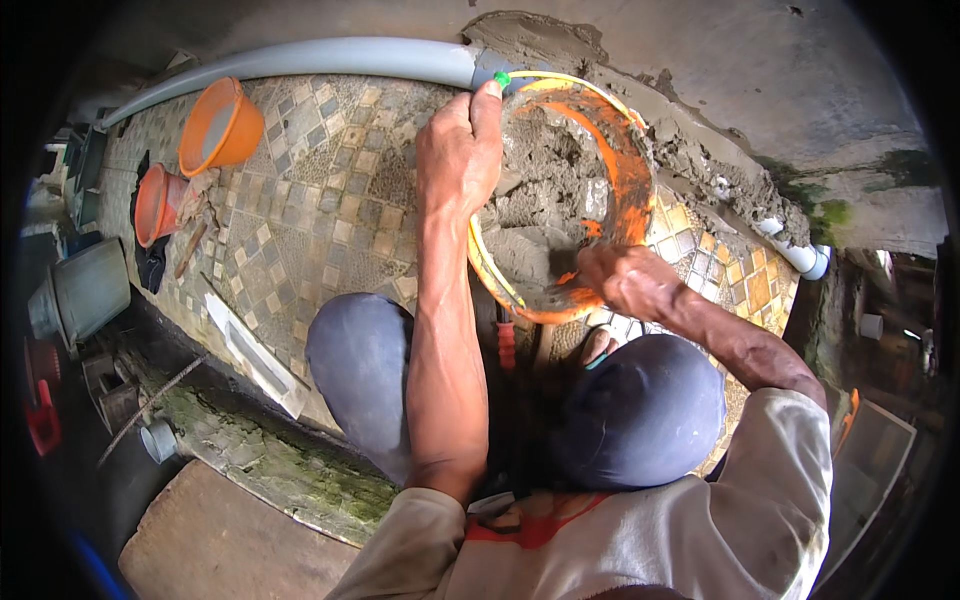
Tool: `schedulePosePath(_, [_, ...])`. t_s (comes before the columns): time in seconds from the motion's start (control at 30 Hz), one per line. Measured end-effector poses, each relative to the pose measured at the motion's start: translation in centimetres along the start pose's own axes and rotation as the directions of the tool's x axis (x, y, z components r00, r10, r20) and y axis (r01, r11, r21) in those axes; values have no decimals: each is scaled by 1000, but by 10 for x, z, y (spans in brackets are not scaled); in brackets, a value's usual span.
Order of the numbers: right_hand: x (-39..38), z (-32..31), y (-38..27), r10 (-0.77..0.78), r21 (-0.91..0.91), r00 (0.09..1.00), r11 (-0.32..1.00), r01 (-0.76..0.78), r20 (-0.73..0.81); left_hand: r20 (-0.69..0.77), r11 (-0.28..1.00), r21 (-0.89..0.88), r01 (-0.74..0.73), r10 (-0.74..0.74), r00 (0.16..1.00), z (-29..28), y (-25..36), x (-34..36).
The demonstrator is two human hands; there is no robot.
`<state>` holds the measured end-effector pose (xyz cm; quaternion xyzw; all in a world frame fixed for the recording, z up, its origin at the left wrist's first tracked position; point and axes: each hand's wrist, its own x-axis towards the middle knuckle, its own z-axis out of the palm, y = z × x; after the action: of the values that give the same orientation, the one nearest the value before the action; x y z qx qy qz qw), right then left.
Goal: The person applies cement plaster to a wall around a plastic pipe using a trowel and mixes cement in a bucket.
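Observation:
An orange bucket (635,185) holding wet grey mortar (550,165) stands between my knees and the wall, its mouth turned up toward me. My left hand (460,150) is closed at the bucket's left edge, around its yellow handle (570,77); a green piece (502,78) shows at the thumb tip. At the near right rim my right hand (630,282) is a fist, fingertips down by the mortar. Whatever it holds is hidden. Below the bucket, a red ribbed tool handle (506,345) shows between my knees.
A grey pipe (330,58) runs along the wall, with fresh mortar (700,165) to its right. Two orange tubs (245,130) stand on the patterned tile floor (350,180) at left. A white strip (250,345) lies near the mossy ledge (250,440). A grey bin (90,290) is further left.

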<state>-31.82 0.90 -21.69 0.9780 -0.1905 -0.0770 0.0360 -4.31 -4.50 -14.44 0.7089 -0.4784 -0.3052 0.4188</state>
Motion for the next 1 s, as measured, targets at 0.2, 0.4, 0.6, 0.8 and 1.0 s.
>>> schedulePosePath(0.2, [-48,-34,42,270,-19,962,963,-270,43,-55,998,-59,-13,9,998,-6,-10,-4])
schedulePosePath(0.4, [-13,-18,21,233,523,912,759,-388,337,-58,999,-36,-13,11,998,-1,-2,-7])
schedulePosePath(0.6, [4,-4,8,206,718,915,568,-401,348,-92,998,-62,-21,16,996,6,2,-9])
schedulePosePath(0.8, [5,-40,4,198,785,883,406,-468,425,-112,992,-112,-60,47,993,15,2,-10])
schedulePosePath(1.0, [16,-15,-14,308,877,897,265,-401,317,-70,996,-70,-47,43,997,20,12,-15])
